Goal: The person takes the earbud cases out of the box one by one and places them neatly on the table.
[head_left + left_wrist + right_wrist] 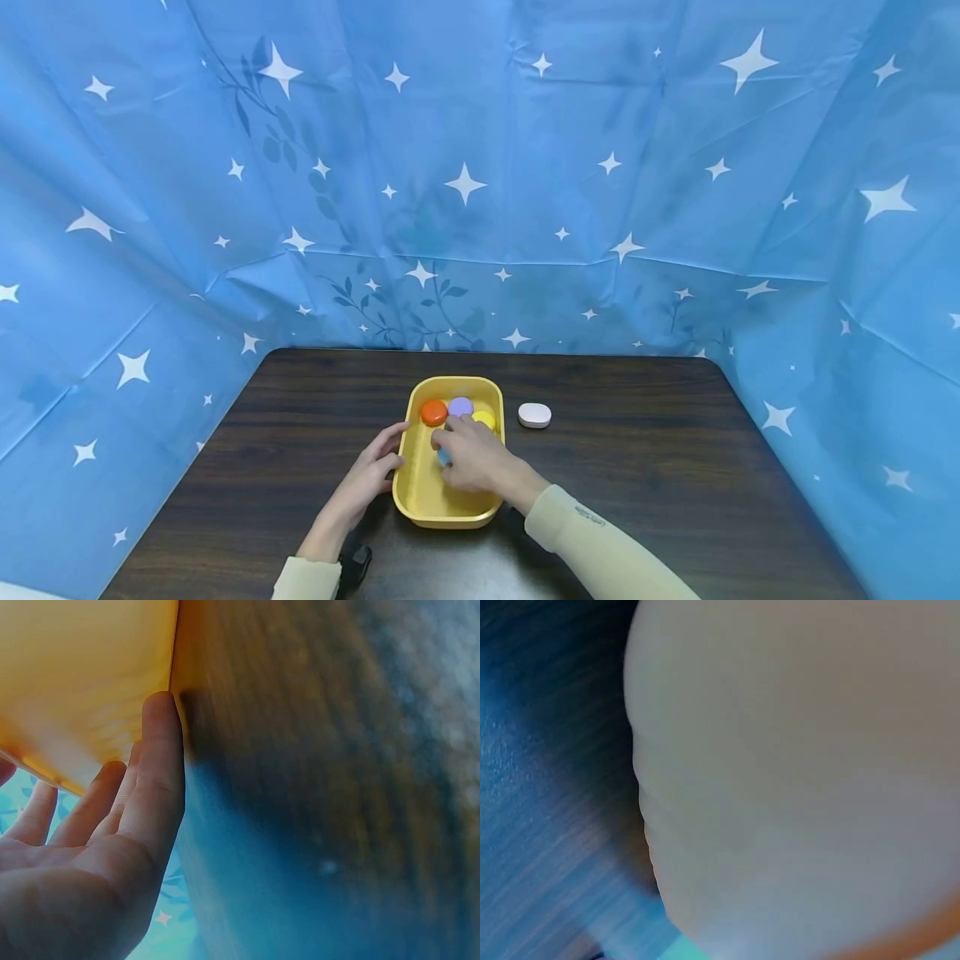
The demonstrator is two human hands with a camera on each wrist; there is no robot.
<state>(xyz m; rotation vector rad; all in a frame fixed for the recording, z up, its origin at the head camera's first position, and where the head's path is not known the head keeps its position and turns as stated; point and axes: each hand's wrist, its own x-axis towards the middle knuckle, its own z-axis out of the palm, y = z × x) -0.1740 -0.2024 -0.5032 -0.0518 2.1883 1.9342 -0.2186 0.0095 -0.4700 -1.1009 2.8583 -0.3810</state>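
Note:
In the head view a yellow tray [417, 492] stands on the table. At its far end lie an orange disc [433, 412], a purple disc [461, 407] and a yellow disc [484, 419]. My right hand [472, 457] reaches inside, its curled fingers pinching a blue piece [444, 457], mostly covered by the hand. Fairly straight fingers of my left hand [369, 473] rest against the tray's left side. The left wrist view shows the left hand's fingertips [159, 712] touching the tray's outer wall [82, 667]. Mostly sleeve [780, 765] fills the right wrist view.
A white rounded oval item [534, 415] lies on the dark wooden table [637, 467], right of the tray. Near the left wrist is a small black object [357, 567]. A blue curtain with white stars [480, 183] hangs behind and beside the table.

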